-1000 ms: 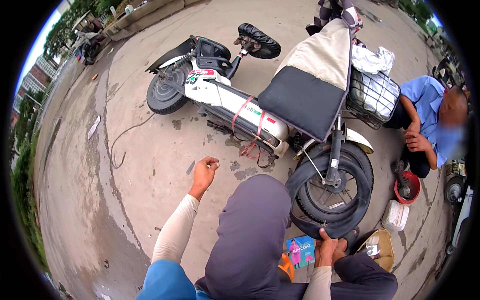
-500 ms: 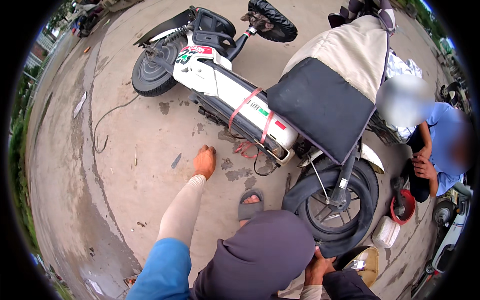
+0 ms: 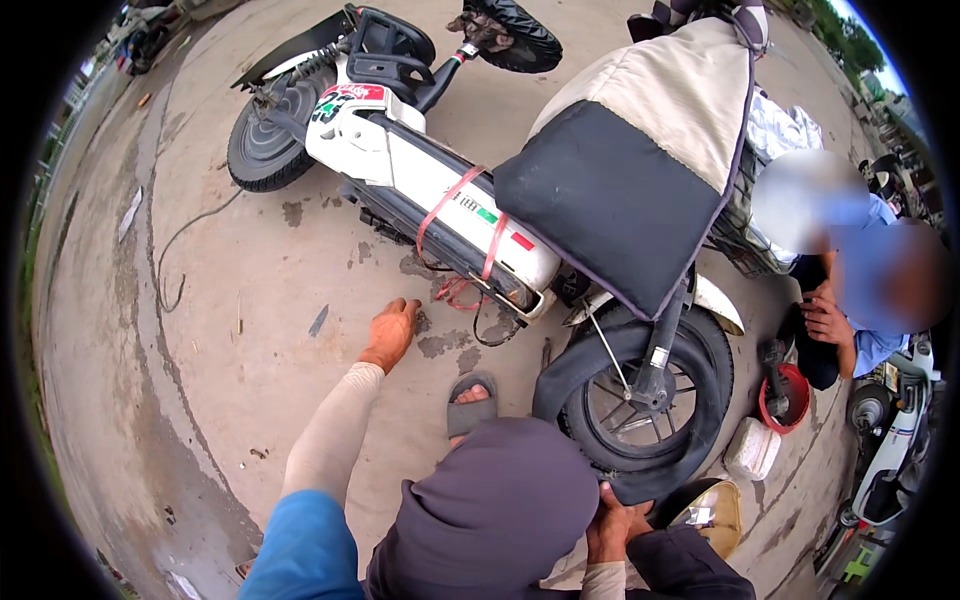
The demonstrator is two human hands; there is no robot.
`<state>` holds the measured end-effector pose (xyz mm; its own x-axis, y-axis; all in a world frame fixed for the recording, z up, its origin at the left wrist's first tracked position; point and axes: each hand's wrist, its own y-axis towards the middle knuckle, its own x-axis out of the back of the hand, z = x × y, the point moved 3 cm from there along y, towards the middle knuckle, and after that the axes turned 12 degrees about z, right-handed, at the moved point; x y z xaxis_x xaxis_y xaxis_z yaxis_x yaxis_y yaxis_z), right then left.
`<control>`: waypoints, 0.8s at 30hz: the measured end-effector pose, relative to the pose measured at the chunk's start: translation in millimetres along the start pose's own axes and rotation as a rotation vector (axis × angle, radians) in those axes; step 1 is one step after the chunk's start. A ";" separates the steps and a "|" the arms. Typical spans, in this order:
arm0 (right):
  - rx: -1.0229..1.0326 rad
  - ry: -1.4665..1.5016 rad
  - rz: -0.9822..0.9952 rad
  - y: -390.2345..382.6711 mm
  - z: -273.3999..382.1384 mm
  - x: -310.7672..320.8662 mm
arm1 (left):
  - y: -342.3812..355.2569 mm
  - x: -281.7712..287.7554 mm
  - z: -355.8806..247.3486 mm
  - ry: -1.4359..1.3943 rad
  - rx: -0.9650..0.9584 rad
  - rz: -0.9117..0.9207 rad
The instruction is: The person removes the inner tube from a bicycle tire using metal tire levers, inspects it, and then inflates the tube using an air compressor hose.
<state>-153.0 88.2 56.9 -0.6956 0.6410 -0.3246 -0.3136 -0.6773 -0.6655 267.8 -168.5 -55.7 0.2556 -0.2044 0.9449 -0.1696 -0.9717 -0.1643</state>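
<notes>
A white electric scooter (image 3: 455, 205) lies on its side, with red straps around its body. A black inner tube (image 3: 560, 385) drapes loosely around its front wheel (image 3: 650, 400). At the wheel's near edge, my right hand (image 3: 608, 527) is closed on the tube; part of its grip is hidden. My left hand (image 3: 390, 337) reaches out over the ground beside the scooter, fingers stretched and nothing visible in them. A small grey blade-like piece (image 3: 318, 320) lies left of that hand. My knee (image 3: 490, 510) in dark cloth blocks the view between my arms.
A black-and-beige padded cover (image 3: 625, 180) hangs over the scooter's front. To the right crouches a person in a light blue shirt (image 3: 870, 285), hands together. Near them are a red bowl (image 3: 795, 395) holding a dark tool and a whitish block (image 3: 752, 450). A yellowish container (image 3: 722, 515) stands near my right foot.
My left hand has moved slightly toward the scooter, and its fingers have stretched out. The right hand stays at the tube. The whole view has shifted, so the scene sits farther left.
</notes>
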 end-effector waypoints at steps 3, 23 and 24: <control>0.019 0.059 -0.100 -8.7 16.3 1.3 | 14.3 0.3 -30.7 0.093 -0.100 0.064; 0.202 -1.123 -0.137 -32.5 74.6 -53.6 | -74.3 212.4 -94.0 -0.850 -0.121 -0.467; 0.224 -1.102 -0.117 -23.9 68.6 -55.0 | -85.9 251.2 -114.4 -0.850 -0.174 -0.514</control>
<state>-151.5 44.4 136.8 -0.8100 0.1118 0.5757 -0.4461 -0.7546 -0.4811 237.7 -122.8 228.1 0.9193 0.1516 0.3632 0.0323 -0.9488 0.3141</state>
